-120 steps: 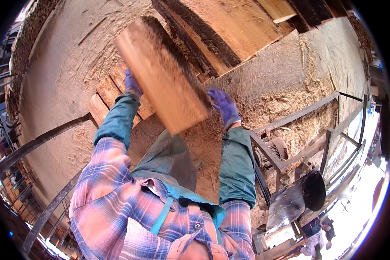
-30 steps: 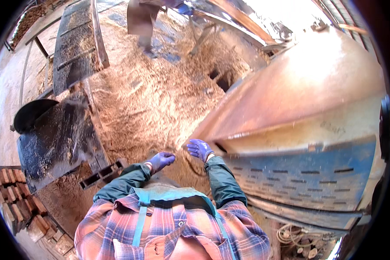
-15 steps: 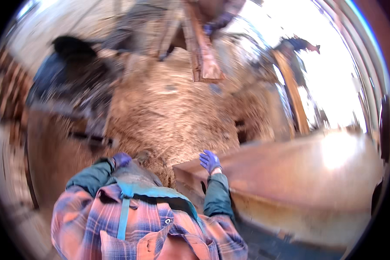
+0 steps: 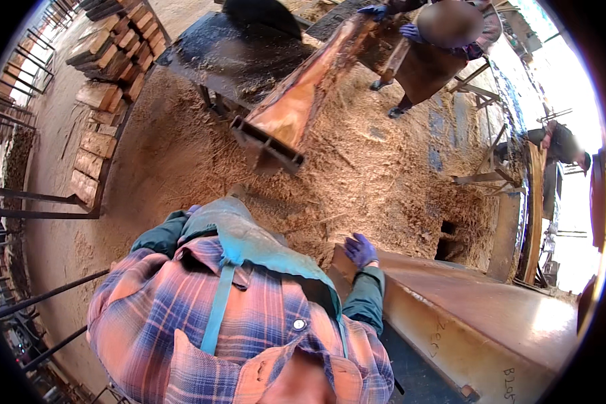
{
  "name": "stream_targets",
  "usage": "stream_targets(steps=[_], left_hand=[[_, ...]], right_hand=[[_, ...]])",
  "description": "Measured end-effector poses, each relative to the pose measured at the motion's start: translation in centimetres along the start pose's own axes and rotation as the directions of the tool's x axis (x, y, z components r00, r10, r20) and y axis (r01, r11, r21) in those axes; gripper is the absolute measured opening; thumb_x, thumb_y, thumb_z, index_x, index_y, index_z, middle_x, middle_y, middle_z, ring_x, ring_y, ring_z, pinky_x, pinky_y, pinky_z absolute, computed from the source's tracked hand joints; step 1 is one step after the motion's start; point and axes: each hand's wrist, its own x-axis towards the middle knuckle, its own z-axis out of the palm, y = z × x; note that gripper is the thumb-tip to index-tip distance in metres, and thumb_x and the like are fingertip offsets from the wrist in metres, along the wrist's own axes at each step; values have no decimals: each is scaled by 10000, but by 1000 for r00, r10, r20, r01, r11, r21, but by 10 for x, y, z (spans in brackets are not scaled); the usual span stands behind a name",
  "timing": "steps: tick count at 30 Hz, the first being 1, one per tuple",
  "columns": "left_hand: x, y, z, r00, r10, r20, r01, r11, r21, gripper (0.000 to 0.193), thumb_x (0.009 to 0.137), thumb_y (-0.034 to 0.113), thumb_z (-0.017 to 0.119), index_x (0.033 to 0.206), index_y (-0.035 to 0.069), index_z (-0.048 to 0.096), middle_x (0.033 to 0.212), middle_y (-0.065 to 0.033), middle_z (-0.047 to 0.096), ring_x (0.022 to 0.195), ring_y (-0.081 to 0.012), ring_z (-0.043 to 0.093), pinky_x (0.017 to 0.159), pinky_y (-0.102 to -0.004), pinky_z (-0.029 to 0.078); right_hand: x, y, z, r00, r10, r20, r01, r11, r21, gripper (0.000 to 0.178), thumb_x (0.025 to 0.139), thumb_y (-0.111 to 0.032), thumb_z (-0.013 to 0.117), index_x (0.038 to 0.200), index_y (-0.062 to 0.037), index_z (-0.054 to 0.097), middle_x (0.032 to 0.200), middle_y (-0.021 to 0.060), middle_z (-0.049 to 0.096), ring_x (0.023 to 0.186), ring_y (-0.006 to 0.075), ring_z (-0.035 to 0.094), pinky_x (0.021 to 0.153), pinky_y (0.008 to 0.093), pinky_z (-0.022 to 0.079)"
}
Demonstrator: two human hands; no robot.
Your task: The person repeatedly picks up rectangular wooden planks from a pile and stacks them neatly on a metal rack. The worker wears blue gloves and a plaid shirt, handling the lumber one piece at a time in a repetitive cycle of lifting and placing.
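My right hand [image 4: 361,250], in a purple glove, is open with its fingers a little apart, at the near corner of a large brown sheet-topped bench [image 4: 451,286]. Whether it presses on that corner or only hovers there I cannot tell. Of my left hand [image 4: 194,209] just a sliver of purple glove shows past the sleeve and the blue-green apron [image 4: 249,236]; its fingers are hidden. Ahead, a long rough-edged board [image 4: 293,101] slants down to a dark metal roller bar [image 4: 268,145]. A co-worker's gloved hands [image 4: 411,31] are at the board's far end.
Sawdust [image 4: 370,168] covers the ground ahead. A dark machine table [image 4: 229,57] with a round black blade or guard [image 4: 262,15] stands at far left. Stacked timber [image 4: 104,135] lines the left side. Another person [image 4: 555,145] stands at far right near an upright plank [image 4: 534,212].
The view has swung left, bringing the timber stacks in. The board's near end now appears farther left, by the roller bar. My left hand has slipped mostly behind the apron; my right stays by the bench corner.
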Motion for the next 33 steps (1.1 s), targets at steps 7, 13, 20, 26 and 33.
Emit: stream_targets(steps=[7,13,20,26,33], left_hand=[[68,61,-85,995,101,-8,-93,941,326,413,856,462,522,979,104,687,1022,-139,663,1028,-288,600,834,-394,463],[102,96,-204,868,245,433,-474,671,570,420,894,412,406,1092,123,639,1162,-175,585,1101,-308,556,880,-371,456],[190,19,-345,965,42,260,-7,991,-136,294,884,328,542,1025,86,633,813,-83,657,651,-196,606,516,-301,440],[222,38,-400,938,153,312,-77,967,-242,304,883,297,574,1087,74,602,830,-59,657,619,-136,577,514,-271,443],[134,133,-396,713,425,557,238,600,-763,207,898,287,566,989,107,615,843,-20,625,699,-139,566,603,-273,469]], right_hand=[[88,114,227,893,114,434,-78,992,-102,416,912,-285,510,1292,-121,467,1241,127,547,1116,289,522,960,420,427],[149,146,415,964,-54,261,65,997,-33,408,908,-327,532,1267,-140,490,1210,100,575,1064,275,553,889,416,454],[137,89,606,973,-217,-80,224,792,568,601,890,-511,502,1371,-177,370,1294,81,513,1143,276,503,974,452,402],[211,9,664,907,-283,-312,416,484,770,432,816,-413,669,1156,-168,564,1104,59,613,998,253,564,861,479,475],[139,115,719,852,-465,-240,370,210,905,439,828,-295,673,1196,-93,545,1127,59,614,1044,212,574,919,361,481]])
